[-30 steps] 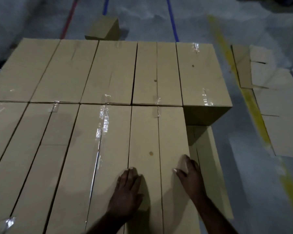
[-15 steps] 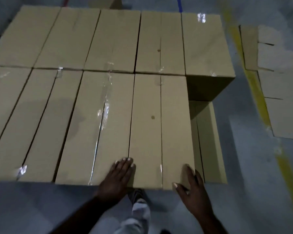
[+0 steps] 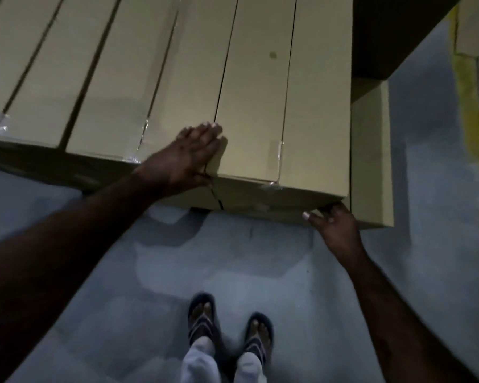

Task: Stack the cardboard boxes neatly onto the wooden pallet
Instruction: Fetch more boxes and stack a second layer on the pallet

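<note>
Box [image 3: 255, 106] sits at the near right corner of the top layer, hard against its neighbour [image 3: 177, 78] on the left, with a lower box [image 3: 371, 150] showing just past its right side. Its long axis runs straight away from me, the taped seam along the top goes the same way, and a short end face points at me. I cannot see the pallet under the stack. My left hand [image 3: 194, 153] lies flat, fingers straight and together, across the near end of the gap between box and neighbour, holding nothing. My right hand [image 3: 335, 225] is down at the lower near right corner, thumb out along the end face and fingers curled round the corner, though the dim light hides how far they reach. I judge this to be the squaring-up step. To do it well I would keep the left palm pressing down so the box cannot ride up, nudge from the low corner with the right, and sight along the near edge until both end faces are flush. The floor [image 3: 233, 258] lies below.
</note>
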{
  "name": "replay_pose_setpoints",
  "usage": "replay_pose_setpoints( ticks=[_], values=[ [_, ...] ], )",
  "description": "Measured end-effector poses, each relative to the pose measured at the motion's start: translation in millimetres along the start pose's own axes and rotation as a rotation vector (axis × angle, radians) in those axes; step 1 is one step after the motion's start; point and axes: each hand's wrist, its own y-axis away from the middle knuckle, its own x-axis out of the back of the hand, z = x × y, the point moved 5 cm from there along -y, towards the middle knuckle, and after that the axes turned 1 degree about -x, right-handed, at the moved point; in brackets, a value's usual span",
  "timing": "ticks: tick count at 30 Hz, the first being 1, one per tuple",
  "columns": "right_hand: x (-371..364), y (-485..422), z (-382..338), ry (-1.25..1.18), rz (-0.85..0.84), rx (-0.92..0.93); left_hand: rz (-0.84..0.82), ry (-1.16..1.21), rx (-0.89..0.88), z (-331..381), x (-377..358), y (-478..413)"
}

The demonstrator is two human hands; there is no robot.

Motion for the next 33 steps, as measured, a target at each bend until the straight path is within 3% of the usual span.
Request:
replay_pose_setpoints(
  ticks=[15,23,33],
  values=[
    [-34.6,-33.5,47.1,-0.069,-0.010,-0.061,0.125,0.008,0.058,7.0,1.1,4.7],
    [-20.6,-30.3,36.5,0.191,-0.001,0.013,0.148,-0.036,0.052,10.2,1.3,4.0],
    [-4.2,-23.5,31.7,0.162,0.089,0.025,0.091,-0.037,0.037,9.8,-3.7,1.0]
  ],
)
